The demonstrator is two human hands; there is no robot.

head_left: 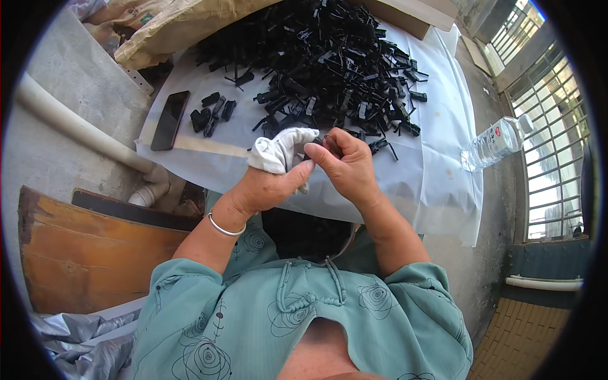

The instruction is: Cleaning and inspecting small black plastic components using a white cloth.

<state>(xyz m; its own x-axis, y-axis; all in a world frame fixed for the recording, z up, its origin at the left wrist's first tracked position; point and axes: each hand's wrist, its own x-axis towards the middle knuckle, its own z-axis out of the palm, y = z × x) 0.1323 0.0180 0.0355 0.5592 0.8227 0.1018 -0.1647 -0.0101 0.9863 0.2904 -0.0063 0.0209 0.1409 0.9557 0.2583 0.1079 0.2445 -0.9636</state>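
Observation:
My left hand [282, 166] wears a white cloth glove [277, 152] over the fingers, with the thumb bare. Its fingers close on a small black plastic part [319, 142], mostly hidden between my hands. Against it, my right hand [345, 166] is bare, with thumb and fingers pinched on the same part. Both hands meet over the near edge of the table. Just beyond them rises a big heap of black plastic parts [335, 69], many with thin prongs. A small group of similar black parts [212, 114] lies apart, left of the heap.
White plastic sheeting [437, 183] covers the table. A dark phone [170, 120] lies at its left edge, below a brown paper sack [183, 31]. A clear water bottle [496, 144] stands at the right edge. At the far side is a cardboard box [405, 16]; a wooden board [95, 253] leans at lower left.

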